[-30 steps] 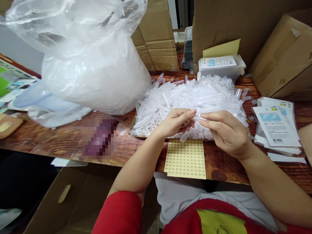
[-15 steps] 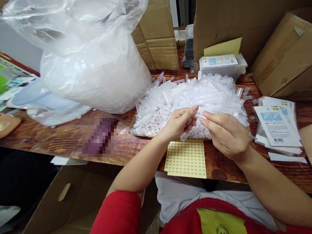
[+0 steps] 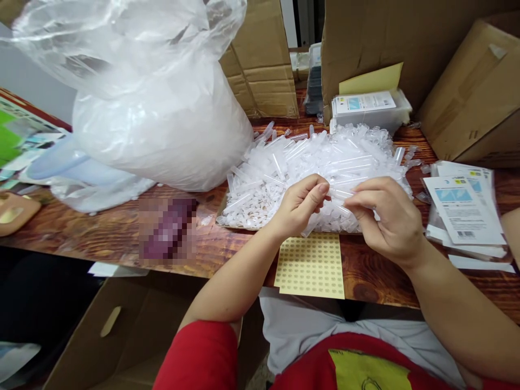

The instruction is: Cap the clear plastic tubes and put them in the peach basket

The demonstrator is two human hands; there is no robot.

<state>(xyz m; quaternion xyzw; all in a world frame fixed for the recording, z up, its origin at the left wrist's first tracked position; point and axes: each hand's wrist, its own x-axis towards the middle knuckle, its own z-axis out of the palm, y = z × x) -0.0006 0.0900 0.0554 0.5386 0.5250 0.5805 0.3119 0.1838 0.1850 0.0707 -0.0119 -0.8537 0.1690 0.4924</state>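
Observation:
My left hand is closed, thumb pressed to the curled fingers, over the front of a heap of transparent plastic tubes. A transparent tube shows between my two hands, its near end at my left fingertips. To the right, my right hand pinches thumb and forefinger together by the tube's other end; what lies in that pinch is too small to make out. Small transparent caps lie among the tubes in a shallow cardboard tray. Below my hands is a yellow sheet of small round stickers.
A big bulging plastic bag stands left of the tray. Printed cards in sleeves lie at the right, and a stack of packets sits behind. Cardboard boxes line the back; an open carton is below the table's edge.
My right hand has drawn slightly right, away from my left, widening the gap between the fingertips. The left hand stays nearly in place.

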